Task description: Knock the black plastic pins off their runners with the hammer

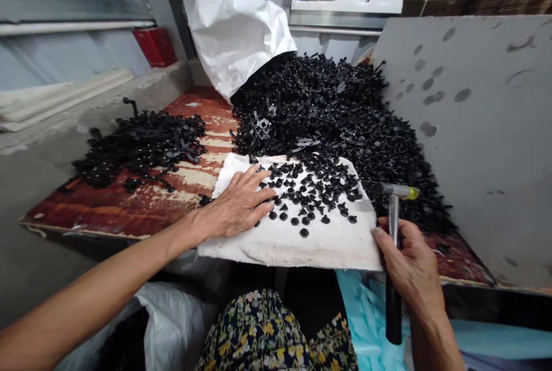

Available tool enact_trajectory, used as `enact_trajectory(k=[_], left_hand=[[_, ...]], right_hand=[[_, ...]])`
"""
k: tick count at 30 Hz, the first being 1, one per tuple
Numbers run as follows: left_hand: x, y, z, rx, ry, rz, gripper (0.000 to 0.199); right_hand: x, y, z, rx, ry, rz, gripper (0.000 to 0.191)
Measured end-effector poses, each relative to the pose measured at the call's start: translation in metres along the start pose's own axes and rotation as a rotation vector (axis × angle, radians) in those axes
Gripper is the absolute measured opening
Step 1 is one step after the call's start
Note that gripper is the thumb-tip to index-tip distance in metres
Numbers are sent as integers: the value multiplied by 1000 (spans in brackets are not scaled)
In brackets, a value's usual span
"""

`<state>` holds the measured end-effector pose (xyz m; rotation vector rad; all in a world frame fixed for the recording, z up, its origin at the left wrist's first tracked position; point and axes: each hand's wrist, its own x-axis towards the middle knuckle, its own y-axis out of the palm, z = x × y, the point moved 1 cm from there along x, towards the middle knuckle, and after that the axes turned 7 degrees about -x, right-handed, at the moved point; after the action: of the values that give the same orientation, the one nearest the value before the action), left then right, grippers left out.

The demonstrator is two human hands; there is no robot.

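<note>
Flowered fabric point(259, 331) covers your lap, below the white cloth point(332, 250) on the table point(112, 215). Your left hand point(241, 201) lies open with fingers spread beside black caps point(308, 187) scattered on that cloth, while your right hand point(414, 264) curls around a hammer point(394, 218), head up, near a black heap point(314, 100).

Red box point(154, 47) left, grey board point(495, 146) right

The red box sits on a concrete ledge point(161, 80) beside a metal post point(166, 3) at upper left. A white-framed window point(340, 4) is at the top, right of centre. The grey board, with dark round spots point(463, 95), fills the right side. A turquoise sheet point(365, 316) shows at lower right, a crumpled white bag point(175, 313) at lower left.
</note>
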<state>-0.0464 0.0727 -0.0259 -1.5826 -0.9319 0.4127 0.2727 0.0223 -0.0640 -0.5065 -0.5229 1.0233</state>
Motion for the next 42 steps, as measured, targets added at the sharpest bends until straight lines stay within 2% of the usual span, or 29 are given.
enact_trajectory(k=[4, 8, 11, 17, 21, 28, 31, 34, 38, 42], left_hand=[[19, 0, 0, -47, 14, -17, 27], [35, 1, -5, -40, -101, -1, 21], [42, -1, -13, -7, -183, 40, 17], [52, -9, -22, 72, -251, 168, 15], [54, -8, -17, 60, -174, 176, 16], [53, -4, -14, 178, 24, -5, 19], [50, -5, -16, 227, 83, 26, 19], [41, -13, -12, 174, 131, 24, 17], [24, -29, 2, 53, 116, -81, 18], [8, -30, 9, 8, 77, -48, 17]], right_hand=[[0, 0, 0, 7, 8, 8, 35], [-1, 0, 2, 5, 23, 6, 36], [-1, 0, 3, 9, 34, 9, 37], [-2, 0, 5, 6, 61, 11, 40], [-1, 1, 2, 7, 42, 9, 38], [-3, -2, 4, -13, 63, 9, 40], [-4, -3, 4, -12, 71, 17, 40], [-2, -2, 2, -8, 56, 12, 41], [-1, 0, -1, -5, 47, 2, 40], [-2, 0, -1, -9, 54, 4, 39]])
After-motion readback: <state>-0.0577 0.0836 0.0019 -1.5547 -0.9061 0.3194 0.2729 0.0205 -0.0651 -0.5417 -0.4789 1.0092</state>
